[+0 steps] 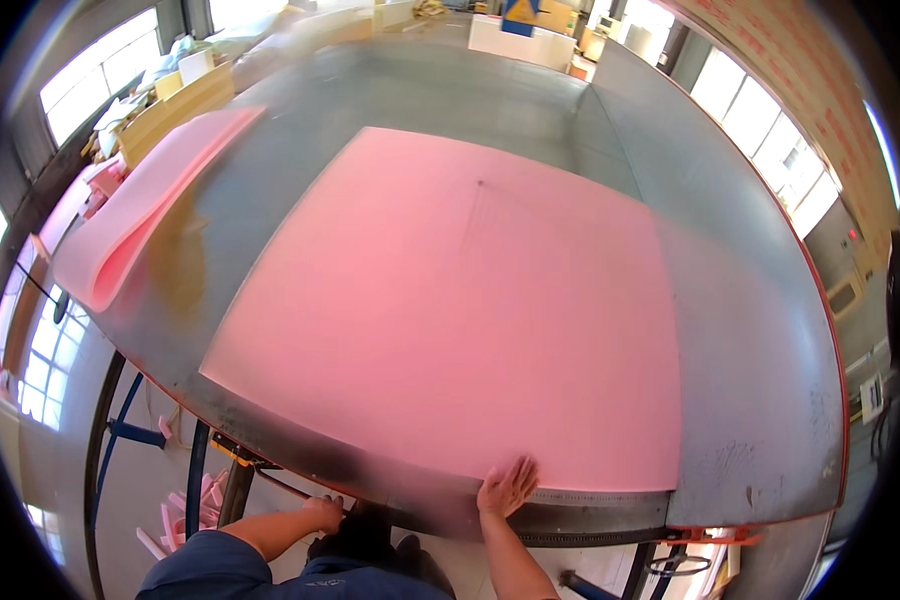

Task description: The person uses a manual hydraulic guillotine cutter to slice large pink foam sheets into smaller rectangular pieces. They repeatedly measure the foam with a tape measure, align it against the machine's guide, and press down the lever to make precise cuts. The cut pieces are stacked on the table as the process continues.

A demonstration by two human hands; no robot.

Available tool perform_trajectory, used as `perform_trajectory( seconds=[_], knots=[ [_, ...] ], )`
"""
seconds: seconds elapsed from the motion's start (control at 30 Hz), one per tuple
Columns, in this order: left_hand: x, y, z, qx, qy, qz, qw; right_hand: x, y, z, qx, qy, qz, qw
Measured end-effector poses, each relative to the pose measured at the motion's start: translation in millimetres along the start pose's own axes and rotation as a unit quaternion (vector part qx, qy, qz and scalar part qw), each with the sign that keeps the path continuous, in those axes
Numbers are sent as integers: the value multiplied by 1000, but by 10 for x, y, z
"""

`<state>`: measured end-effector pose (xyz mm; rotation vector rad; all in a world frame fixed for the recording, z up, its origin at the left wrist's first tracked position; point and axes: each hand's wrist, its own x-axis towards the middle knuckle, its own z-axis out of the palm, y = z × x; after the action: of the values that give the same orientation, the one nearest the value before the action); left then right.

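A large, flat pink foam sheet [450, 320] lies on the grey metal table [300, 110], with a small dark spot towards its far side. My right hand [510, 487] rests at the sheet's near edge, fingers stretched out and holding nothing. Just beneath it, a ruler-like strip [610, 497] with fine marks runs along the table's front. Lower and to the left, my left hand [325, 513] is closed beside the table's front edge, in front of my body. What it grips, if anything, is hidden.
A folded pink foam sheet [160, 200] lies at the table's left edge. A raised metal panel [710, 240] bounds the right side. Below the front edge are a handwheel [678, 566] and blue frame legs [198, 475]. Pink scraps [175, 515] litter the floor at left.
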<state>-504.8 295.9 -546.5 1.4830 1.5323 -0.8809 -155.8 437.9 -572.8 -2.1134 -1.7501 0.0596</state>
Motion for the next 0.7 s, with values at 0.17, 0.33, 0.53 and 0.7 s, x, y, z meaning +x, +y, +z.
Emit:
perform_trajectory(
  seconds=[0.17,0.33,0.53,0.7],
  knots=[
    [-81,129,-25,4,9,-34,999,93,52,-118,23,-2,4,1000],
    [153,204,232,57,4,-53,997,-51,201,-89,51,-15,-3,999],
    [-210,448,-172,94,-14,8,995,32,200,-213,91,-51,-1,995],
    [-16,99,-430,27,-24,66,997,-5,281,-66,181,-64,21,981]
  ],
)
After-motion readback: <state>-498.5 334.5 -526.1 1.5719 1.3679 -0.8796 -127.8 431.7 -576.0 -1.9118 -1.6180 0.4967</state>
